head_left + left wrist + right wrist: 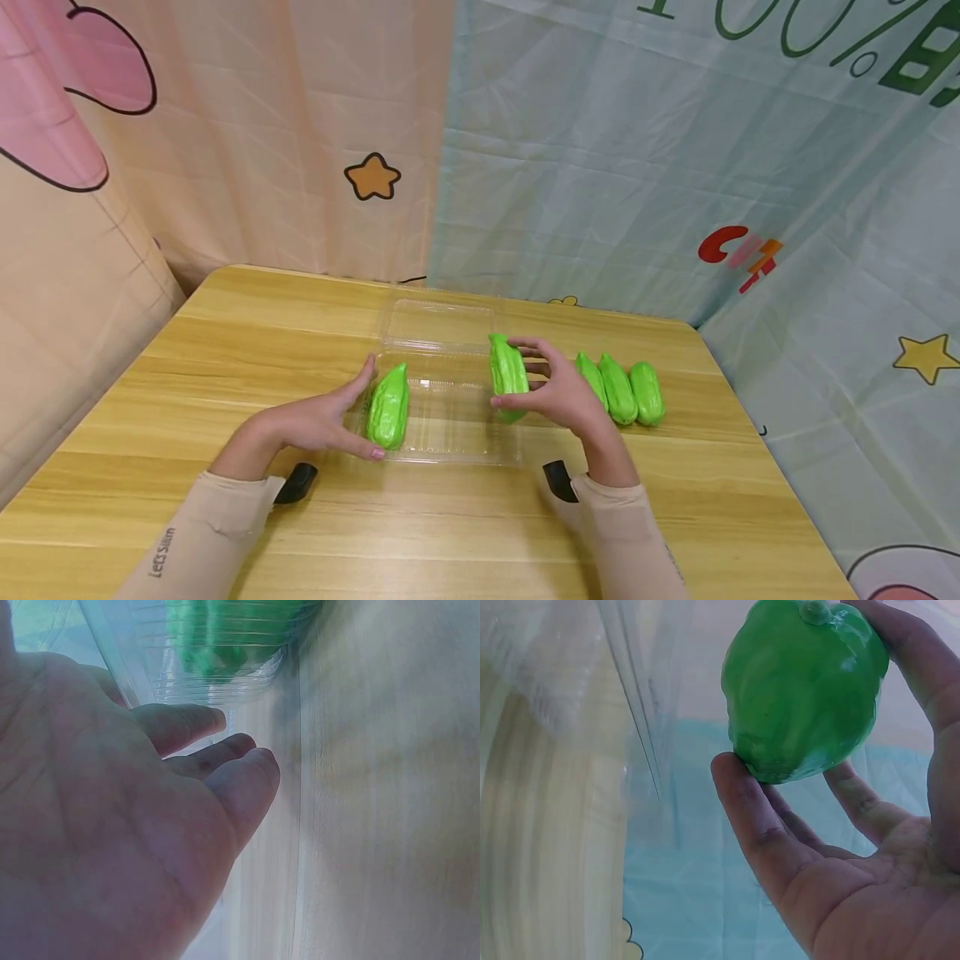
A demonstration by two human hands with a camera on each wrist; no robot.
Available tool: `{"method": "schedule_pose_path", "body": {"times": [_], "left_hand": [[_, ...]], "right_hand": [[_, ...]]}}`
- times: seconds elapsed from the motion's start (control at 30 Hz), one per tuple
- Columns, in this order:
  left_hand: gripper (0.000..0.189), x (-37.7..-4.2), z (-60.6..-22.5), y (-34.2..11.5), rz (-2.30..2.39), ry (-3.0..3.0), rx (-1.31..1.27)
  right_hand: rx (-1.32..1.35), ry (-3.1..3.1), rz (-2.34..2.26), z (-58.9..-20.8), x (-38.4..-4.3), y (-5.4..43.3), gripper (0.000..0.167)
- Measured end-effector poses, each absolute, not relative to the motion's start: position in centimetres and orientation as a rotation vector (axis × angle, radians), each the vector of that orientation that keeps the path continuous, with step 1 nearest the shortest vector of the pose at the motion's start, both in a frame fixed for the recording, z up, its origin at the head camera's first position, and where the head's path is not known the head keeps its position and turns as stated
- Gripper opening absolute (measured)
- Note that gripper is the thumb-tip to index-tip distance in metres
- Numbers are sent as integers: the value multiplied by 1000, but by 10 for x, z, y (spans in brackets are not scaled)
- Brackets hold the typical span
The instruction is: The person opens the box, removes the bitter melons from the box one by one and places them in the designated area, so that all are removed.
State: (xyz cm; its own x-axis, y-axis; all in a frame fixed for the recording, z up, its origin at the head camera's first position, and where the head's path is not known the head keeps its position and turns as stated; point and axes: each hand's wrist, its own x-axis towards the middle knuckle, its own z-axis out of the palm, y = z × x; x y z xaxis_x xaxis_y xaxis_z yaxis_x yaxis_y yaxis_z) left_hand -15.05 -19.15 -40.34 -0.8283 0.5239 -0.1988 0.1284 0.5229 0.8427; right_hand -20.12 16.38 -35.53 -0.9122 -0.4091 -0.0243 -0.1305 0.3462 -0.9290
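Note:
My right hand [551,387] holds a glossy, ridged green bitter melon [507,375] over the right part of a clear plastic box [457,417]. In the right wrist view, thumb and fingers surround this bitter melon [802,697], its rounded end toward the camera. Another bitter melon [387,408] lies in the box's left end, tip pointing away. Beside that end, my left hand [322,421] is spread along the box, thumb near the front corner. The left wrist view has the left hand [135,802] next to the clear wall, with green showing through it.
Three more bitter melons [618,392] lie side by side on the wooden table [420,533], right of the box; the right hand partly covers one. The box's hinged lid [442,321] lies open toward the back. Printed curtains [600,167] hang behind the table.

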Motion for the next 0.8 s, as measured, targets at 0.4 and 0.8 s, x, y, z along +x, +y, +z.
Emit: {"method": "schedule_pose_path", "body": {"times": [0.4,0.8], "left_hand": [[138,-150,-403,-190,1246,2335,531],[137,-148,-402,-190,1264,2320,524]], "right_hand": [[-375,2437,-1563,-353,-210,194,89],[-256,2589,-1350,-364,-220,208,91]]}}
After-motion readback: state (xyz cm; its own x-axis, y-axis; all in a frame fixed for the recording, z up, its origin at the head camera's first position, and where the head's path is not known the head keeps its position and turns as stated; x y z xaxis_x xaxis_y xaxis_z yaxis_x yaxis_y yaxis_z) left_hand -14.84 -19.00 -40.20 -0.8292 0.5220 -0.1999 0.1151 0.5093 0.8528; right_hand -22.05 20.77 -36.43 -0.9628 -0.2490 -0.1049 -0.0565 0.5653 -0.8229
